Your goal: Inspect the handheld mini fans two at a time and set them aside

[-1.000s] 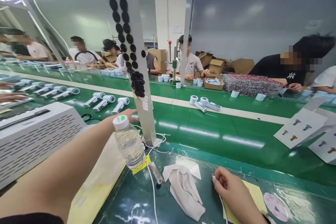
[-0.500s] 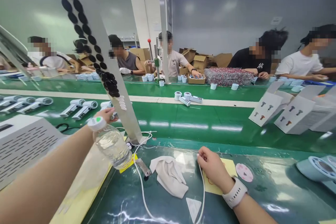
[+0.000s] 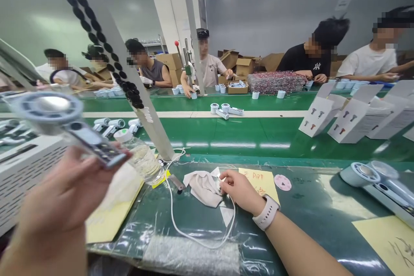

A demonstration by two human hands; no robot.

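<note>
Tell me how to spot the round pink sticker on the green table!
Start at the long dark-green workbench in front of the person. Find the pale yellow paper note with handwriting, just beyond the right hand and its white watch. The round pink sticker lies right of that note, the only pink circle there, with a small dark mark in it.

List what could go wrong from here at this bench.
The handheld fan in the left hand is close above the capped water bottle, so a slip might knock the bottle over. The loose white cable loops near the right hand and could snag, possibly dragging the cloth along.
</note>
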